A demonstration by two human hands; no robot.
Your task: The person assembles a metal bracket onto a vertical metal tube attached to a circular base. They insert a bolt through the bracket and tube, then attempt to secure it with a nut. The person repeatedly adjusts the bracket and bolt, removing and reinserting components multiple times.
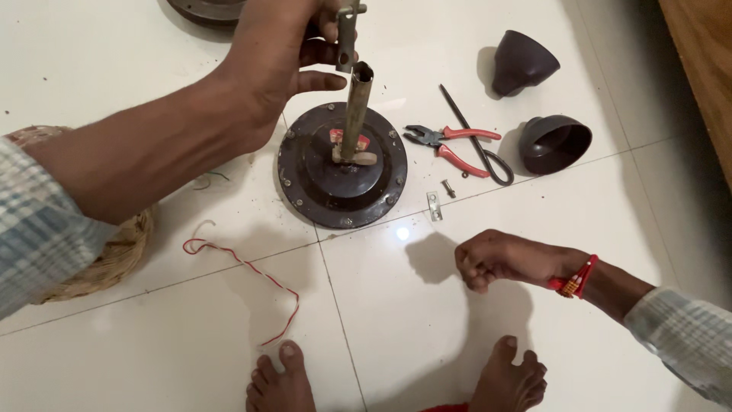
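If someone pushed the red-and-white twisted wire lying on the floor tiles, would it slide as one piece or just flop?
The twisted wire would probably flop and bend: it already lies in loose curves with a hooked end. It looks thin, so likely very light. On the glossy floor tiles it should slip easily, though a push at one end would more likely bunch it than move it whole.

Left hand [278, 57] grips metal bracket [348, 34] above motor's rod [357, 111]; right hand [492, 259] fisted.
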